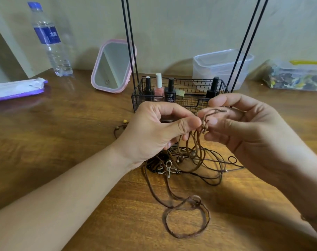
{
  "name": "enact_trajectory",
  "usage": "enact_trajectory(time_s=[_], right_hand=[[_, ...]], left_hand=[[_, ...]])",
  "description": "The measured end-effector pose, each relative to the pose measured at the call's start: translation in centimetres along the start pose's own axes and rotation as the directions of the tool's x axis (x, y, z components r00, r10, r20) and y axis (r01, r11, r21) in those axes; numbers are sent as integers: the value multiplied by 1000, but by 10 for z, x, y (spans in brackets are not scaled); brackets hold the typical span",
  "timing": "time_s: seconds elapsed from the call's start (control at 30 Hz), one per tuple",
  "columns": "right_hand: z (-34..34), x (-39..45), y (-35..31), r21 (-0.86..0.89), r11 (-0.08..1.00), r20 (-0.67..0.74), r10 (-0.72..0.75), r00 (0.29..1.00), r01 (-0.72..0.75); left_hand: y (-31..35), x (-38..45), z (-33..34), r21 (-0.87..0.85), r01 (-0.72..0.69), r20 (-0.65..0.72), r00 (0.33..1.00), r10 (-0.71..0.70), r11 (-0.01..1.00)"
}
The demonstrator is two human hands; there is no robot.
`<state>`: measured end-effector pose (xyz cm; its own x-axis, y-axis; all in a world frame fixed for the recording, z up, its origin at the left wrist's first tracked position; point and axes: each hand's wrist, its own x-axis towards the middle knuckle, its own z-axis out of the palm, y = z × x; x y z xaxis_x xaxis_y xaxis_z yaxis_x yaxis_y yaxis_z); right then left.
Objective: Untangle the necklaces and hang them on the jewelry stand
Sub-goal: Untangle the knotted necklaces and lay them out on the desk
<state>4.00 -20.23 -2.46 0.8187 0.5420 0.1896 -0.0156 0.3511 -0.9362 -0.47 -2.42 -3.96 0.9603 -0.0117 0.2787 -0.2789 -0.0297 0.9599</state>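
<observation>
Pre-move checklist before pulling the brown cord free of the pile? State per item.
1. Left hand has a grip on the brown cord: ok, thumb and fingers pinch it near the knot.
2. Right hand has a grip on the same cord: ok, fingers curl round the knotted part.
3. Cord free of the black cords on the table: not ok, strands overlap in the pile.
4. Butterfly pendant clear of the brown strands: not ok, it lies among them.
5. Jewelry stand rods within view: ok, they rise behind the wire basket.
6. Hanging bar free: cannot tell, the top is out of frame.
</observation>
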Motion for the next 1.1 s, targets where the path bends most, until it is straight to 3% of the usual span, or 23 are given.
enact_trajectory(time_s=[0.17, 0.27, 0.53, 0.67, 0.8, 0.93, 1.1], right_hand=[[4, -2, 5, -140, 989, -102, -63, 993, 48], [4, -1, 8, -133, 990, -135, -64, 989, 46], [6, -4, 12, -81, 996, -8, -44, 999, 43], [4, -3, 14, -64, 993, -53, -105, 993, 102], [1, -3, 13, -260, 949, -106, -213, 971, 180], [6, -7, 14, -518, 824, -23, -282, 959, 230], [3, -6, 11, -591, 790, -42, -233, 972, 164]], left_hand=[[-5, 0, 4, -11, 14, -36, 999, -15, 1000], [-5, 0, 5, -28, 6, -63, 998, -7, 1000], [-4, 1, 5, -20, 6, -105, 994, -8, 1000], [-3, 0, 5, -9, -18, -84, 996, 17, 1000], [-4, -2, 7, 34, -24, -9, 1000, 24, 999], [-6, -6, 13, 29, -15, 117, 993, 12, 999], [-9, -6, 11, -50, 156, 163, 976, -146, 986]])
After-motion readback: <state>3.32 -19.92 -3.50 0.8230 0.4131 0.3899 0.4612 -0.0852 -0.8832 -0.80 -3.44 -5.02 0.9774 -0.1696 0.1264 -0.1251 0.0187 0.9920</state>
